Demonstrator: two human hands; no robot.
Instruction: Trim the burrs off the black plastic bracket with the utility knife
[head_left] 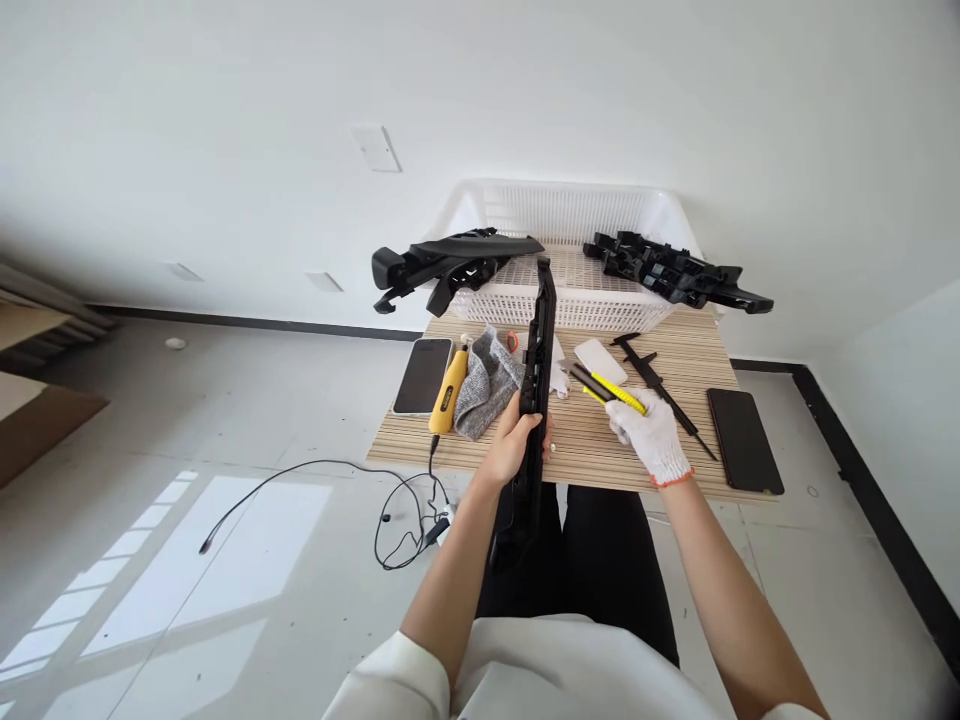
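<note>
hands | left hand (pixel 512 443) grips black trim (pixel 537 380) overhanging table edge (pixel 570 478) | right hand (pixel 651 432) grips yellow cutter (pixel 611 388)

I see plain white walls (pixel 675 90) with a dark baseboard (pixel 247 322). Glossy pale tiled floor (pixel 150 420); window light patches (pixel 187 560) lower left. Small striped wood-grain table (pixel 697 360) against the wall. Cardboard box (pixel 37 420) at far left.

Bright, even daylight; window patches fall on the glossy floor (pixel 172 560) at lower left, shadows soft, focus sharp centrally, with marked wide-angle bending toward the edges.
</note>
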